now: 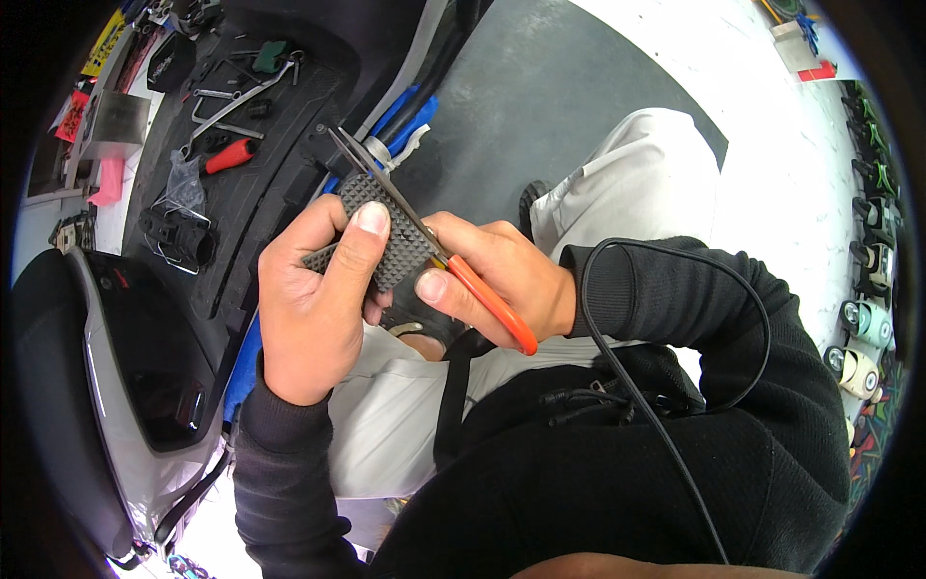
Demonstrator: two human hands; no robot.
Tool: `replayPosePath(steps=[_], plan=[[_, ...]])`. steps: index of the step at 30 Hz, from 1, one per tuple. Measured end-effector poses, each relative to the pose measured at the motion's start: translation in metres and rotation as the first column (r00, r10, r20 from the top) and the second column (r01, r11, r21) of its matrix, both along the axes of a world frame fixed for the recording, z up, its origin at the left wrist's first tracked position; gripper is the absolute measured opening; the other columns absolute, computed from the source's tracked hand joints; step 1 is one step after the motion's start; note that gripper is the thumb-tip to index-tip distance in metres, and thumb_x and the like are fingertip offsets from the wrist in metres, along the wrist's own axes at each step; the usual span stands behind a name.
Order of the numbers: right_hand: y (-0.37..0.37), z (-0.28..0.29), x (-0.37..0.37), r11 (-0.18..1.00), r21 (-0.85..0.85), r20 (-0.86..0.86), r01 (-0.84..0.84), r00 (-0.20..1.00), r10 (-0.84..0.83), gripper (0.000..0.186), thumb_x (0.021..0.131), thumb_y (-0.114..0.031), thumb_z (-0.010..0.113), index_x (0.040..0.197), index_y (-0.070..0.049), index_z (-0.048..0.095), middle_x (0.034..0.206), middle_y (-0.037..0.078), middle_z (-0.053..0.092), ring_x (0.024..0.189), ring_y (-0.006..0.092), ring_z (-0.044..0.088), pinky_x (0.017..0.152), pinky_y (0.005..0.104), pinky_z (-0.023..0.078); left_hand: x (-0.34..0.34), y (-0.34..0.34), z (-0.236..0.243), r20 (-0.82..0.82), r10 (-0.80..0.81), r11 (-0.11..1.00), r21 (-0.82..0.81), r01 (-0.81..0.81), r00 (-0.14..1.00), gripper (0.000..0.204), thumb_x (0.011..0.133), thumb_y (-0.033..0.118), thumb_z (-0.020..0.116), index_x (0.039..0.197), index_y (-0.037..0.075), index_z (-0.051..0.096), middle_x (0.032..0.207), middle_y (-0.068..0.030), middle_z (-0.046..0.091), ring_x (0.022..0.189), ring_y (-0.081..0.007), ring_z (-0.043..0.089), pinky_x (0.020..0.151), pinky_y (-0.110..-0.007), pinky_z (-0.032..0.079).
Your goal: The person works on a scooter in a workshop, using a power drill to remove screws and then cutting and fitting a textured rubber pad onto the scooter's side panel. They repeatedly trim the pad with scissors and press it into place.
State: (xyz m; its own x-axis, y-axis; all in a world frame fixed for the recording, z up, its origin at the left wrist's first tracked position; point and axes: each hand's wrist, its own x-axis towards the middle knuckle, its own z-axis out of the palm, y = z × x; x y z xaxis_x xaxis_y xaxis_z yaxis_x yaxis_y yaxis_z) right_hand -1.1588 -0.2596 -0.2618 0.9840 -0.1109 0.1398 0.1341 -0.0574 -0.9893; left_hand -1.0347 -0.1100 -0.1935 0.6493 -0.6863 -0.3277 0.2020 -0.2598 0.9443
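My left hand (311,299) grips a dark rubber piece (395,253) studded with small raised pyramids, thumb pressed on its face and fingers curled behind it. My right hand (497,280) is closed on scissors with orange handles (487,302). Their long metal blades (371,164) point up-left, lying along the upper right edge of the textured piece; whether they bite into it I cannot tell. Behind them is a blue strip of material (410,121) at the edge of a black scooter deck.
The black deck (280,212) holds wrenches (231,111), a red-handled tool (230,156), a clear bag (185,183) and black parts (178,238). A scooter seat (58,386) is at lower left. Small wheeled vehicles (863,318) line the right. My knee is beside a grey mat (502,77).
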Motion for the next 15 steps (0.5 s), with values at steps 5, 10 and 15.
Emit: replayPosePath(steps=[5, 10, 15], plan=[[-0.0042, -0.0038, -0.0030, 0.999, -0.023, -0.053, -0.035, 0.998, 0.034, 0.042, 0.108, -0.040, 0.057, 0.115, 0.002, 0.057, 0.070, 0.012, 0.067, 0.059, 0.0235, 0.070, 0.056, 0.0356, 0.054, -0.0001, -0.0015, -0.0021, -0.014, 0.003, 1.000, 0.003, -0.003, 1.000, 0.030, 0.107, 0.027, 0.064, 0.087, 0.004, 0.063, 0.071, 0.0001, 0.062, 0.057, -0.0034, 0.053, 0.052, -0.019, 0.041], [-0.0033, -0.0035, -0.0037, 0.999, -0.028, -0.055, -0.038, 0.998, 0.036, 0.042, 0.109, -0.039, 0.057, 0.116, 0.002, 0.056, 0.068, 0.011, 0.066, 0.057, 0.0230, 0.069, 0.055, 0.0357, 0.054, 0.0001, -0.0021, -0.0016, -0.016, -0.004, 1.000, 0.001, 0.004, 1.000, 0.030, 0.107, 0.026, 0.063, 0.087, 0.004, 0.064, 0.070, 0.0001, 0.062, 0.057, -0.0033, 0.053, 0.052, -0.019, 0.040], [0.0008, -0.0010, -0.0062, 0.997, -0.075, -0.063, 0.001, 0.998, -0.006, 0.040, 0.108, -0.037, 0.059, 0.114, 0.003, 0.055, 0.068, 0.012, 0.066, 0.057, 0.0261, 0.070, 0.054, 0.0364, 0.054, -0.0019, -0.0031, -0.0013, -0.030, -0.003, 1.000, -0.011, 0.002, 1.000, 0.030, 0.107, 0.026, 0.063, 0.087, 0.004, 0.064, 0.070, 0.0001, 0.062, 0.057, -0.0035, 0.054, 0.052, -0.020, 0.041]])
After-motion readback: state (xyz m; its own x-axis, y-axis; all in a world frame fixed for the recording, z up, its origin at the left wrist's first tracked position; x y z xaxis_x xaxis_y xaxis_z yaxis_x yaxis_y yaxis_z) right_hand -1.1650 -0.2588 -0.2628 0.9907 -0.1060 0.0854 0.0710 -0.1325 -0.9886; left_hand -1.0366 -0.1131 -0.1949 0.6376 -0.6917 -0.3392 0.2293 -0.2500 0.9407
